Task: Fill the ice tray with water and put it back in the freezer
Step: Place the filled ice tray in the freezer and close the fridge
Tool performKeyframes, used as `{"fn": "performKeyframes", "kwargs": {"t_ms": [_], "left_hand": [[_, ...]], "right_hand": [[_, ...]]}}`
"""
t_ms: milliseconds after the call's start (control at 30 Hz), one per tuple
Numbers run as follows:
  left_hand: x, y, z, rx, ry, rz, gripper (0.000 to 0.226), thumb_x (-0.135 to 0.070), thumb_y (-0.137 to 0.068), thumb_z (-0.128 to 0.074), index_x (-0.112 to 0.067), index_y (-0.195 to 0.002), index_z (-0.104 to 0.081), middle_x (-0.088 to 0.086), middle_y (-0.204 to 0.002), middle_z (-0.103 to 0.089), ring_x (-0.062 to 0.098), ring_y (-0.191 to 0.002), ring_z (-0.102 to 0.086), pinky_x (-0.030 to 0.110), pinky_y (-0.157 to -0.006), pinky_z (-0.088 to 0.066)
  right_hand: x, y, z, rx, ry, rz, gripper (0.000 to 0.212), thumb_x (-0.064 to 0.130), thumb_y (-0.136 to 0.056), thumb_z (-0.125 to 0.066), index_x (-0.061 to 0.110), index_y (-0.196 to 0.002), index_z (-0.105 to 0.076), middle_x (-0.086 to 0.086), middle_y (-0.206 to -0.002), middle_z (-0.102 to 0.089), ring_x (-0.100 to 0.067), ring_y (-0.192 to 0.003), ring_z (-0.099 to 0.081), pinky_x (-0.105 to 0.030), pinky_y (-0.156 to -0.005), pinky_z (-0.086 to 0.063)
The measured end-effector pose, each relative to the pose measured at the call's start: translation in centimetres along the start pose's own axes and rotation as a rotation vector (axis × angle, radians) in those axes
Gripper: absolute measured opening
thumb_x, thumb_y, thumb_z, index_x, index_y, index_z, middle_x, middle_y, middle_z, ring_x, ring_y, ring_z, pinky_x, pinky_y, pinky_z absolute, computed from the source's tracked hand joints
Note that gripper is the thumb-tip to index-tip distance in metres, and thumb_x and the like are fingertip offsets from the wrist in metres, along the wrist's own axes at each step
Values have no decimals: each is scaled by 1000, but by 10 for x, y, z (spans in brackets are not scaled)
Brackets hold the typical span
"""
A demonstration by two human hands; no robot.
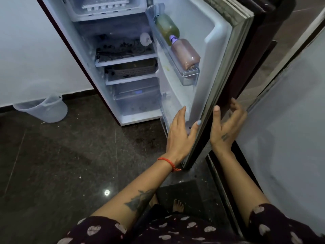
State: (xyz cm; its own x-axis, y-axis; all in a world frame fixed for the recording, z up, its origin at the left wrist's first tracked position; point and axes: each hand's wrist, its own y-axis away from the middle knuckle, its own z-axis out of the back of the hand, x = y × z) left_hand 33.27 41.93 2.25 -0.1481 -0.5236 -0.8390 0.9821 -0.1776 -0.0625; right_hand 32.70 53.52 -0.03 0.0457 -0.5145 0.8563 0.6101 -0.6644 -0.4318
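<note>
The fridge stands open in front of me, its door (226, 71) swung out to the right. A white ice tray (103, 6) lies in the freezer compartment at the very top of the view. My left hand (179, 134) rests with straight fingers on the inner side of the door near its lower edge. My right hand (226, 125) is on the outer side of the door, fingers loosely spread, thumb up along the door's edge. Neither hand holds anything.
Two bottles, a green one (167, 27) and a brown one (186, 55), stand in the door rack. Shelves and a crisper drawer (137, 101) fill the fridge body. A clear plastic bucket (44, 108) stands on the dark floor at left. A white wall (290, 120) lies to the right.
</note>
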Motion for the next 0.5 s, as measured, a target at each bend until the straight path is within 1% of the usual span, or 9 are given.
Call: {"fn": "performKeyframes", "kwargs": {"t_ms": [67, 133, 167, 200, 233, 300, 367, 433, 500], "left_hand": [[-5, -3, -7, 20, -1, -7, 64, -39, -96, -48, -14, -149, -22, 2, -155, -28, 14, -143, -24, 24, -111, -21], [-10, -7, -14, 34, -4, -10, 65, -40, -96, -47, -14, -149, -21, 2, -155, -27, 14, -143, -24, 24, -112, -21], [-12, -9, -17, 40, -4, -9, 65, -41, -96, -47, -13, -149, -20, 2, -156, -26, 14, -143, -23, 25, -112, -21], [-14, -10, -19, 46, 0, -7, 66, -41, -96, -46, -14, -149, -20, 2, -156, -26, 14, -143, -23, 26, -113, -21], [-16, -11, -21, 49, 6, -7, 66, -41, -96, -46, -14, -149, -19, 3, -156, -25, 14, -143, -23, 27, -113, -22], [-18, -13, -25, 44, 12, -9, 65, -41, -96, -46, -14, -150, -19, 3, -156, -26, 14, -143, -24, 28, -114, -22], [-19, -16, -26, 29, 16, -6, 64, -40, -97, -46, -14, -149, -20, 3, -155, -26, 14, -143, -24, 29, -114, -23], [-19, -18, -25, 13, 19, -2, 64, -40, -97, -45, -14, -149, -21, 3, -155, -28, 15, -142, -26, 30, -115, -26], [-19, -18, -25, -5, 20, -3, 62, -39, -97, -45, -14, -149, -22, 3, -154, -30, 14, -141, -28, 30, -114, -27]], "right_hand": [[-3, -11, 2, -21, -32, -37, 60, 45, -91, -50, 5, -135, -43, -14, -131, -46, -23, -121, -46, -42, -102, -42], [-5, -24, 3, -22, -55, -79, 62, 49, -91, -44, 10, -139, -40, -11, -137, -44, -22, -127, -44, -44, -105, -40], [-6, -31, 3, -9, -75, -98, 64, 51, -92, -40, 11, -141, -38, -10, -140, -44, -22, -129, -44, -43, -107, -39], [-6, -36, 3, 16, -95, -114, 65, 52, -92, -36, 11, -143, -37, -10, -143, -44, -21, -130, -43, -39, -108, -38], [-7, -40, 3, 47, -101, -122, 65, 52, -93, -32, 11, -144, -37, -9, -145, -44, -20, -132, -43, -30, -109, -36], [-6, -43, 1, 80, -68, -116, 56, 42, -98, -29, 9, -142, -41, -9, -144, -48, -18, -131, -45, -11, -101, -29], [-4, -42, -1, 53, -53, -110, 48, 33, -100, -31, 7, -138, -47, -9, -137, -54, -13, -123, -49, 1, -91, -28], [-2, -40, -4, 20, -47, -106, 43, 28, -100, -33, 6, -133, -51, -10, -130, -60, -7, -113, -49, 7, -84, -27], [0, -36, -7, 5, -44, -91, 39, 24, -101, -35, 5, -129, -55, -9, -123, -63, -6, -107, -50, 7, -81, -28]]}}
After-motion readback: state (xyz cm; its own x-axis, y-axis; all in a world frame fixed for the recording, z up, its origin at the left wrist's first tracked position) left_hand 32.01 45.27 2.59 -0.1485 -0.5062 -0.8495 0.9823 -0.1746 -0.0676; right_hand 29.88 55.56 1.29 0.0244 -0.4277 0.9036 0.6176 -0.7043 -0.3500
